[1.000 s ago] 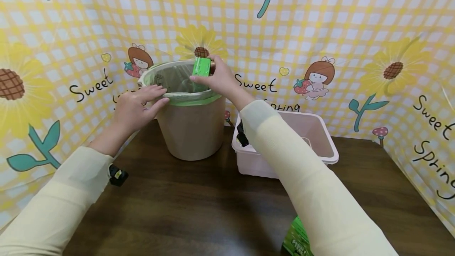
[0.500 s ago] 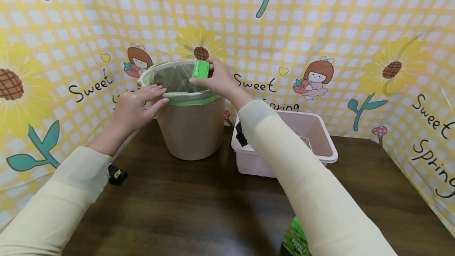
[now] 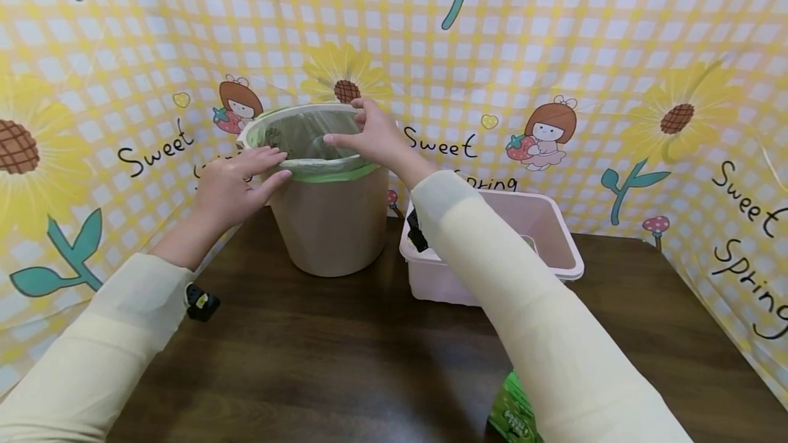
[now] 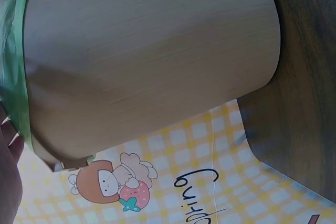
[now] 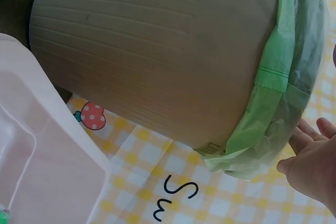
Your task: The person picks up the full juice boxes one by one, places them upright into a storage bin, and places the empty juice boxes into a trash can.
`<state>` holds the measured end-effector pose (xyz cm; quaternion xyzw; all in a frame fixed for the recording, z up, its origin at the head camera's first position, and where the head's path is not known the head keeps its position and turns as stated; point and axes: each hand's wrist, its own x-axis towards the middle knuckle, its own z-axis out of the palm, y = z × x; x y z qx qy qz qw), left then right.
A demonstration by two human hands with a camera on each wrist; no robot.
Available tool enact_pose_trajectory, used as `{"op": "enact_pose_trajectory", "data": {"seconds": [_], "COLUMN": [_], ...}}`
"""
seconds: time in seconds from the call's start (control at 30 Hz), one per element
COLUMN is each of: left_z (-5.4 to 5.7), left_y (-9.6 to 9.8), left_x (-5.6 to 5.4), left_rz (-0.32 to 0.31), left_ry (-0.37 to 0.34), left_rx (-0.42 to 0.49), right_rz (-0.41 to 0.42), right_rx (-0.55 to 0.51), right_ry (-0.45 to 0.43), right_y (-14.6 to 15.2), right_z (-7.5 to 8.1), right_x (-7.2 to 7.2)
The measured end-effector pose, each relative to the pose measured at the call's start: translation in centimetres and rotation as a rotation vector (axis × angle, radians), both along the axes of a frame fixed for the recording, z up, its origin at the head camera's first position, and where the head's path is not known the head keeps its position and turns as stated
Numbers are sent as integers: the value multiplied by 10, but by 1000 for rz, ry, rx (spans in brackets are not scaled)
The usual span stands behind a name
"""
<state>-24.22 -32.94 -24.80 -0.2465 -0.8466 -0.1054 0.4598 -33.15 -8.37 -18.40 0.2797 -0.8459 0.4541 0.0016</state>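
Note:
A beige trash bin (image 3: 329, 224) lined with a green translucent bag (image 3: 337, 173) stands upright at the back. My left hand (image 3: 230, 186) rests at the near left of its rim, fingers reaching over the edge and thumb apart. Over the right side of the opening is my right hand (image 3: 378, 135), its thumb and fingers spread with nothing between them. In the right wrist view that hand (image 5: 315, 166) appears beside the bag's folded edge. The bottom of the bin is hidden.
Right of the bin sits a pink plastic basin (image 3: 554, 224), partly covered by my right sleeve. A green printed packet (image 3: 516, 410) lies near the front of the wooden table (image 3: 332, 368). A yellow checked cloth (image 3: 418, 53) hangs behind.
My right hand has let go of the small green box it held over the bin, and the box is out of sight. My left hand has stayed at the rim.

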Motion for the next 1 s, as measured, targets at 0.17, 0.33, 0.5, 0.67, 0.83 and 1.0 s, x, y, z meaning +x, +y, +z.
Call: {"op": "enact_pose_trajectory", "data": {"seconds": [0.17, 0.33, 0.5, 0.67, 0.83, 1.0], "left_z": [0, 0, 0, 0, 0, 0], "left_y": [1, 2, 0, -3, -4, -1], "left_x": [-1, -2, -1, 1, 1, -1], "left_rz": [-1, -8, -12, -9, -11, -13], "left_ry": [1, 15, 33, 45, 40, 33], "left_rx": [1, 4, 1, -18, -26, -28], "right_rz": [9, 39, 79, 105, 108, 92], "right_rx": [9, 17, 33, 19, -3, 0], "right_ry": [29, 79, 133, 156, 167, 144], "right_y": [6, 21, 43, 68, 98, 133], "right_z": [3, 6, 2, -9, -23, -32], "right_x": [2, 9, 20, 29, 36, 50]}}
